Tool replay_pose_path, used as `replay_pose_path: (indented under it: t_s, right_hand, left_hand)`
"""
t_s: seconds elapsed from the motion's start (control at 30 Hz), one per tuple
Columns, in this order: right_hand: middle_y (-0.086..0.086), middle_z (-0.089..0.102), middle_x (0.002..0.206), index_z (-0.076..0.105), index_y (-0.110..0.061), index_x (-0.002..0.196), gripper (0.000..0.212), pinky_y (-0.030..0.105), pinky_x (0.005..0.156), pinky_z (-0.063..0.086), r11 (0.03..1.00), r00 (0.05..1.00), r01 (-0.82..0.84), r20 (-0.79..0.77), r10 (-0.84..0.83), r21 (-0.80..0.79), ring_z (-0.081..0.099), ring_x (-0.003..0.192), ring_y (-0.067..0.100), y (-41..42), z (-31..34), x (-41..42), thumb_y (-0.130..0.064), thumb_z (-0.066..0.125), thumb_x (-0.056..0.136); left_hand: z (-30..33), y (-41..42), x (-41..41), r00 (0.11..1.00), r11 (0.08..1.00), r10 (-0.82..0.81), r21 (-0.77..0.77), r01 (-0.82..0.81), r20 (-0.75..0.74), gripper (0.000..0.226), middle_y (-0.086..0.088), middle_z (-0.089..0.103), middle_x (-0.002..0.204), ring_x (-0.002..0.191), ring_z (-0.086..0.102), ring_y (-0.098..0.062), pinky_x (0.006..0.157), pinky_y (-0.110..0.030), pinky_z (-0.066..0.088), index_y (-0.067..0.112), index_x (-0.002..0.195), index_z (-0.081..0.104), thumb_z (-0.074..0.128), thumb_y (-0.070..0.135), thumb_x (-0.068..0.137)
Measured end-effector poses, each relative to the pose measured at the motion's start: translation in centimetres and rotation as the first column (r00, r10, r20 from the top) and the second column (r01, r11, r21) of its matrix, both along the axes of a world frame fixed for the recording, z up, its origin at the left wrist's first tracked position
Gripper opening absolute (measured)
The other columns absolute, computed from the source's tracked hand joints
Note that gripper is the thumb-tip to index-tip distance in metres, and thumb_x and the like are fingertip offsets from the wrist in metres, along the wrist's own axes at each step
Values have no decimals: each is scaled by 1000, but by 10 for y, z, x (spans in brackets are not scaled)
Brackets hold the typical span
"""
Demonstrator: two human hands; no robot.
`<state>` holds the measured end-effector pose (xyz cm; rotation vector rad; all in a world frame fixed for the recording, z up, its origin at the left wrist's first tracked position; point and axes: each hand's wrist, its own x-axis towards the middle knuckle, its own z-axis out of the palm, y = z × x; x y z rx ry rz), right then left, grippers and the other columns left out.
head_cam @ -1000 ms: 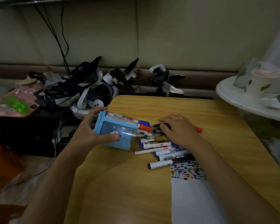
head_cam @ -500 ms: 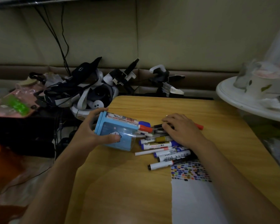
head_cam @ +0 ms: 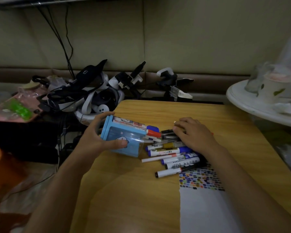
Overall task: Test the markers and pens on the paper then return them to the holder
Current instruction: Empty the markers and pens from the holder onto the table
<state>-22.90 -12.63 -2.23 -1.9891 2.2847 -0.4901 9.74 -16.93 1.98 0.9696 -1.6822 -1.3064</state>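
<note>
A light blue pen holder (head_cam: 118, 134) lies tipped on its side at the left of the wooden table (head_cam: 158, 111), its mouth facing right. My left hand (head_cam: 94, 138) grips it, thumb across the front and fingers over the top. Several markers and pens (head_cam: 175, 151) spill from the mouth into a pile; red and blue caps poke out of the holder. My right hand (head_cam: 195, 135) rests palm down on the pile's far side, fingers spread over thin black pens. White paper (head_cam: 203, 207) with rows of coloured test marks (head_cam: 200, 179) lies under my right forearm.
Headsets and cables (head_cam: 97, 98) are heaped behind the table's left corner. A white round tray (head_cam: 242, 101) with cups overhangs the right edge. A pink packet (head_cam: 15, 108) and an orange object (head_cam: 0, 163) sit off to the left.
My right hand's fingers have flattened and shifted slightly over the pens, covering most of the red pen. My left hand and the holder have barely moved.
</note>
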Motion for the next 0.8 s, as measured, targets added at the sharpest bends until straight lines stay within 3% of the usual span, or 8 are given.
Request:
replay_pose_path:
  t_s: [0.17, 0.27, 0.33, 0.4, 0.57, 0.67, 0.73, 0.8]
  right_hand:
    - [-10, 48, 146, 53, -32, 139, 44, 38, 108, 35, 991, 981, -89, 161, 105, -103, 41, 133, 11, 2, 15, 17, -51, 38, 102]
    - [-11, 48, 147, 48, -40, 142, 45, 40, 108, 38, 978, 896, -195, 392, 211, -81, 43, 132, 9, 6, 37, 43, -54, 40, 101]
    - [-12, 51, 141, 45, -44, 143, 49, 38, 99, 48, 962, 841, -269, 479, 251, -32, 51, 120, 6, 9, 44, 55, -60, 42, 96]
    - [-12, 52, 137, 45, -45, 142, 53, 35, 92, 54, 947, 830, -321, 473, 295, -28, 56, 111, 3, 11, 45, 61, -62, 49, 93]
    - [-12, 54, 135, 47, -37, 144, 49, 36, 97, 51, 931, 868, -353, 339, 363, -92, 52, 116, 4, 7, 39, 59, -47, 58, 96]
    - [-13, 53, 137, 46, -40, 144, 52, 33, 99, 47, 925, 867, -369, 326, 377, -89, 50, 121, 5, 6, 38, 57, -54, 56, 94]
    - [-13, 45, 147, 45, -42, 144, 54, 34, 107, 36, 950, 909, -296, 276, 313, -104, 40, 134, 7, 5, 39, 49, -62, 48, 94]
    - [-12, 42, 150, 46, -38, 143, 48, 35, 109, 30, 977, 961, -137, 218, 171, -161, 34, 138, 8, 5, 39, 32, -56, 40, 99]
  left_hand:
    - [1, 0, -1, 1000, 1000, -10, 1, 10, -1, 101, 3, 55, 132, 116, 61, -23, 84, -44, 60, 49, 130, 53, 95, 36, 39]
    - [2, -1, -1, 999, 1000, -26, 14, 26, -30, 100, 1, 58, 131, 114, 63, -25, 84, -46, 60, 46, 130, 53, 96, 33, 40]
    - [3, 0, -1, 999, 999, -26, 20, 27, -47, 99, 0, 58, 130, 112, 65, -24, 82, -44, 60, 46, 129, 54, 95, 33, 40]
    - [4, 0, -1, 998, 999, -29, 24, 30, -57, 98, 0, 57, 131, 111, 65, -25, 82, -44, 60, 47, 129, 54, 95, 32, 41]
    - [4, 2, -1, 998, 999, -30, 18, 31, -63, 97, 4, 58, 128, 108, 66, -18, 77, -37, 61, 47, 127, 55, 94, 32, 40]
    - [4, 3, -1, 997, 1000, -26, 13, 27, -67, 96, 5, 58, 127, 105, 67, -14, 75, -34, 61, 47, 127, 55, 94, 32, 40]
    - [4, 2, 1, 996, 1000, -20, 14, 21, -86, 95, 3, 58, 127, 103, 68, -13, 74, -32, 60, 45, 127, 56, 93, 31, 41]
    - [5, 1, 3, 994, 1000, -4, 19, 7, -107, 94, 1, 58, 128, 105, 67, -17, 75, -33, 60, 44, 127, 56, 93, 31, 42]
